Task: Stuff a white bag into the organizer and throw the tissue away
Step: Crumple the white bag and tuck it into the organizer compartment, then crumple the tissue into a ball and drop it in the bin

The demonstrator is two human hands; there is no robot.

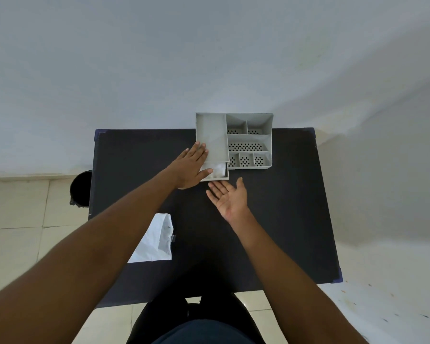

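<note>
A grey plastic organizer [248,140] stands at the far edge of the black table [283,207]. Its drawer [215,179] on the left side is pulled partly out, and something white [219,170] lies crumpled inside it. My left hand [190,167] lies flat on the organizer's left side, fingers spread over the drawer's left edge, holding nothing. Just in front of the drawer, my right hand [230,198] hovers palm up and open, apart from the drawer. A white bag [157,242] lies flat near the table's left front, partly hidden by my left forearm.
A black bin [81,188] stands on the tiled floor beside the table's left edge. The organizer's right half has several perforated open compartments [248,146]. A white wall rises behind the table. My legs show below the near edge.
</note>
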